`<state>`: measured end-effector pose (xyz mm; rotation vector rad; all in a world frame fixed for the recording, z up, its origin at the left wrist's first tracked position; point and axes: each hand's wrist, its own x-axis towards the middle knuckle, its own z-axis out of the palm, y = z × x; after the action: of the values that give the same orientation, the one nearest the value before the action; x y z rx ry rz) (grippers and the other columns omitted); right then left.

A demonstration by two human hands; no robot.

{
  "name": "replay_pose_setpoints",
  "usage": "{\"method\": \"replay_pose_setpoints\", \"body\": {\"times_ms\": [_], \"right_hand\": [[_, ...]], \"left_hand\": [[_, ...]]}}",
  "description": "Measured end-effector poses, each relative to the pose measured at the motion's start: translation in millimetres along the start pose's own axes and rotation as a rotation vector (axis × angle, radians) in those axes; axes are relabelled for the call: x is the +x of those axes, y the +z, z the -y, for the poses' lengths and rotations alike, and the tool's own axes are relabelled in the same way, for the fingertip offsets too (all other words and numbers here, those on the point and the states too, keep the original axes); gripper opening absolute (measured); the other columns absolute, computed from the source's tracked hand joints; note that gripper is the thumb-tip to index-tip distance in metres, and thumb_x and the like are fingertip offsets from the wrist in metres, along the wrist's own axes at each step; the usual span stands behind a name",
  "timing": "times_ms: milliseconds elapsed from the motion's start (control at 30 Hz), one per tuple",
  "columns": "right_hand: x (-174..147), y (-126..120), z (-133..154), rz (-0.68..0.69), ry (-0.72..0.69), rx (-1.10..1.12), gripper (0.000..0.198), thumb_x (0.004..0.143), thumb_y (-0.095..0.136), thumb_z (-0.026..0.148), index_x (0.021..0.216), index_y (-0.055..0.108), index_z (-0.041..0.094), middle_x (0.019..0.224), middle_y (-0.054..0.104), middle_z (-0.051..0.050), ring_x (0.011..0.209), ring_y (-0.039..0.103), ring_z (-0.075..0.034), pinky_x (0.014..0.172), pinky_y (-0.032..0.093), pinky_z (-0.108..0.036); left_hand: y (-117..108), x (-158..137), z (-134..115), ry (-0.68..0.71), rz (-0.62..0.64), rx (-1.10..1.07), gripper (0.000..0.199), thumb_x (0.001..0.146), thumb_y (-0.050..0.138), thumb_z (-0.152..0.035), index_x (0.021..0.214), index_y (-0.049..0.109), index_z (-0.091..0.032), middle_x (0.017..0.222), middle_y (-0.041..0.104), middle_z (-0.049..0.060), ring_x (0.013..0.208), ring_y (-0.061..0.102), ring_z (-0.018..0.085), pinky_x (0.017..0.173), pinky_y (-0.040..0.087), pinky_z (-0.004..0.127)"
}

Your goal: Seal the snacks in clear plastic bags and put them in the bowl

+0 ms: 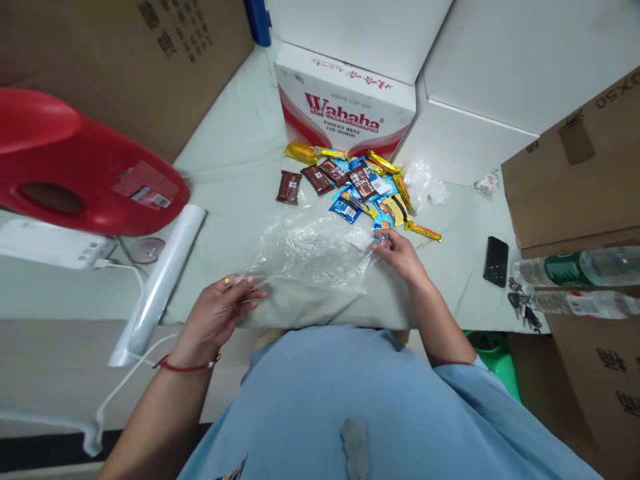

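A clear plastic bag [305, 247] stretches across the table in front of me. My left hand [220, 307] pinches its left end near the table's front edge. At the other end, my right hand [397, 253] has closed fingers on the bag's right side, beside the snack pile. Just beyond lie brown cocoa snack packets [289, 187], blue snack packets [346, 206] and yellow-wrapped sticks [423, 231], heaped together. A small white piece [359, 238] shows by the right fingertips; what it is, I cannot tell.
Behind the snacks stands a Wahaha water carton [345, 107]. A red jug [90, 167], a plastic film roll [160, 280] and a white power strip [55, 243] are on the left. To the right are a black phone [496, 261], keys [523, 305] and plastic bottles [580, 267].
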<state>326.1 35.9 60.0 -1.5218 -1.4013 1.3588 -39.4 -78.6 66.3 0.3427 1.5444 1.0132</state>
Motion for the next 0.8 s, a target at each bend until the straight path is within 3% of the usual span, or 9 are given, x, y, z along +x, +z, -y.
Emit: {"method": "replay_pose_setpoints", "body": {"times_ms": [167,233,300,367,433,533,700,800], "right_hand": [[2.1,-39.5,9.7,0.062,0.025,-0.070,0.044,0.070,0.084,0.045,0.104,0.072,0.020,0.065,0.052,0.008,0.058,0.041,-0.011,0.057,0.030,-0.025],[1.9,-45.1,9.8,0.117,0.006,-0.100,0.049,0.071,0.084,0.047,0.110,0.073,0.020,0.067,0.056,0.007,0.059,0.043,-0.012,0.057,0.030,-0.025],[5.8,-50.0,7.4,0.090,0.006,-0.107,0.053,0.075,0.081,0.052,0.117,0.073,0.021,0.074,0.065,0.004,0.060,0.046,-0.013,0.058,0.034,-0.026],[15.4,-55.4,2.8,-0.057,0.010,-0.116,0.050,0.081,0.073,0.057,0.116,0.072,0.021,0.081,0.071,0.000,0.060,0.048,-0.014,0.059,0.038,-0.028],[29.3,-58.6,-2.9,-0.213,-0.020,-0.200,0.041,0.084,0.068,0.054,0.107,0.073,0.020,0.079,0.071,-0.002,0.061,0.050,-0.016,0.061,0.041,-0.030],[49.3,-49.9,-9.5,-0.212,-0.119,-0.393,0.029,0.084,0.069,0.044,0.097,0.076,0.019,0.076,0.069,-0.002,0.069,0.056,-0.018,0.069,0.043,-0.031],[59.0,-4.7,-13.1,0.035,-0.188,-0.624,0.024,0.078,0.078,0.029,0.100,0.078,0.020,0.086,0.073,-0.004,0.078,0.061,-0.020,0.075,0.044,-0.031],[56.2,-0.3,-13.1,0.070,-0.203,-0.631,0.014,0.079,0.071,0.020,0.091,0.077,0.020,0.084,0.073,-0.004,0.078,0.061,-0.020,0.076,0.045,-0.031]], "left_hand": [[-19.1,7.8,30.1,0.142,0.065,0.437,0.056,0.060,0.087,-0.065,0.082,0.062,-0.020,0.080,0.067,0.002,0.074,0.069,0.020,0.063,0.058,0.030],[-20.0,9.2,37.8,0.311,-0.014,0.678,0.056,0.065,0.082,-0.062,0.097,0.065,-0.020,0.095,0.069,0.007,0.082,0.070,0.026,0.073,0.061,0.041],[-16.4,8.2,40.3,0.541,-0.152,0.887,0.056,0.071,0.077,-0.051,0.114,0.067,-0.017,0.117,0.066,0.017,0.104,0.068,0.036,0.091,0.059,0.055],[-8.2,4.9,38.8,0.776,-0.228,1.047,0.050,0.078,0.071,-0.037,0.123,0.068,-0.018,0.136,0.059,0.023,0.131,0.056,0.045,0.109,0.047,0.065],[3.1,0.8,35.7,0.976,-0.206,1.152,0.041,0.083,0.066,-0.024,0.124,0.071,-0.026,0.148,0.057,0.018,0.149,0.041,0.046,0.120,0.033,0.071],[19.6,-2.5,32.5,1.182,-0.129,1.220,0.048,0.085,0.063,-0.012,0.124,0.072,-0.038,0.156,0.056,0.006,0.159,0.031,0.039,0.127,0.018,0.071],[28.2,2.2,34.0,1.261,-0.128,1.207,0.056,0.083,0.064,-0.009,0.128,0.072,-0.041,0.158,0.056,0.005,0.160,0.032,0.037,0.129,0.015,0.070],[25.6,6.3,37.9,1.256,-0.107,1.195,0.045,0.085,0.062,-0.011,0.118,0.076,-0.038,0.150,0.062,0.007,0.155,0.040,0.036,0.128,0.021,0.068]]}}
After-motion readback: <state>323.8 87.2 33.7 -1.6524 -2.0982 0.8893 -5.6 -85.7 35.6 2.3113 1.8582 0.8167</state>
